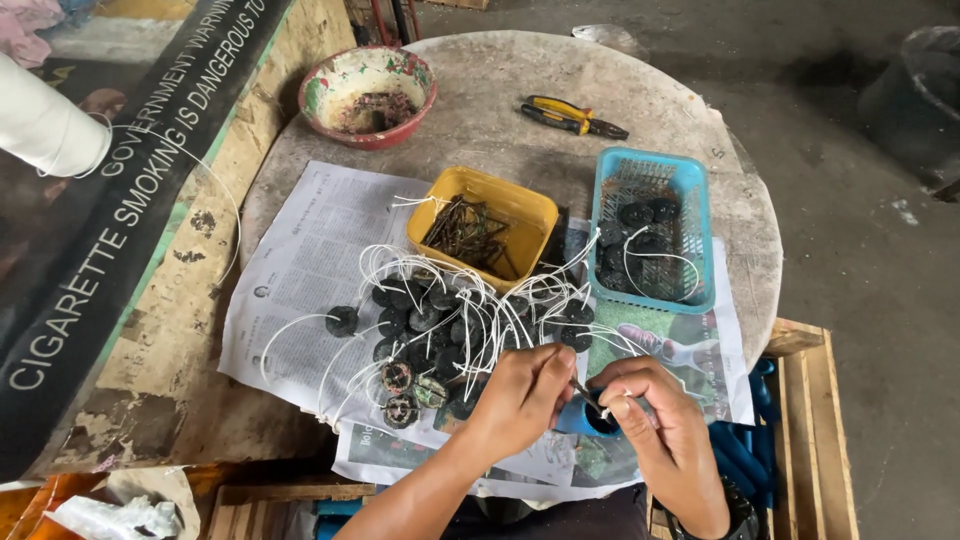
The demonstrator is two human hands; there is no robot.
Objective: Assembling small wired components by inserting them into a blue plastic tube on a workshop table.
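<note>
My left hand (518, 398) pinches a thin dark metal pin (580, 390) and points it at a small black disc (603, 418) gripped in my right hand (660, 428). White string runs from the disc across my right fingers. Just beyond my hands lies a pile of black discs (430, 330), each with a white string tied to it, spread over newspaper sheets (310, 270). A yellow tub (520, 215) of dark rusty pins stands behind the pile.
A blue slotted basket (690, 180) holds more black discs. A chipped red bowl (330, 95) and yellow-handled pliers (570, 115) lie far on the round stone table (500, 70). A white string spool (45, 125) sits left. A wooden crate (815, 440) stands right.
</note>
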